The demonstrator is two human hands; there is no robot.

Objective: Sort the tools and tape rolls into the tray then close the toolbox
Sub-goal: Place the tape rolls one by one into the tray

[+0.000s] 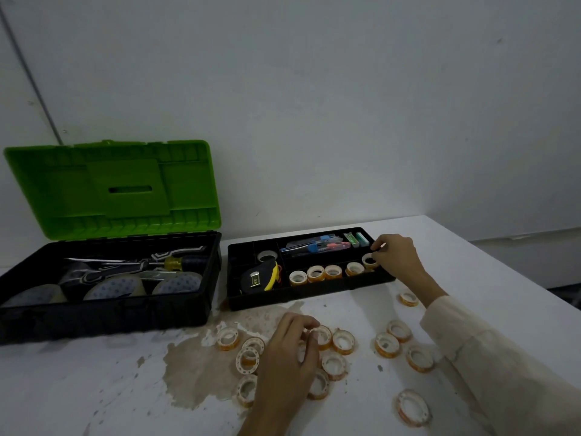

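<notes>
A black tray point(308, 295) sits on the white table, right of the open toolbox point(103, 313) with its green lid point(110, 190) raised. In the tray's front compartment stand several small tape rolls point(316, 273). My right hand point(397, 254) is at the tray's right end, fingers pinched on one small tape roll point(368, 260) standing in that row. My left hand point(287, 357) rests over the loose tape rolls point(342, 341) scattered on the table, its fingertips closing on a roll point(323, 336). A yellow and black tape measure point(259, 278) lies in the tray's left part.
Utility knives and small boxes point(327, 243) fill the tray's back compartment. The toolbox holds a screwdriver point(173, 262), other tools and large clear tape rolls point(116, 286). More rolls lie at the right point(419, 358) and near the table's front point(412, 407). A brown stain point(201, 372) marks the table.
</notes>
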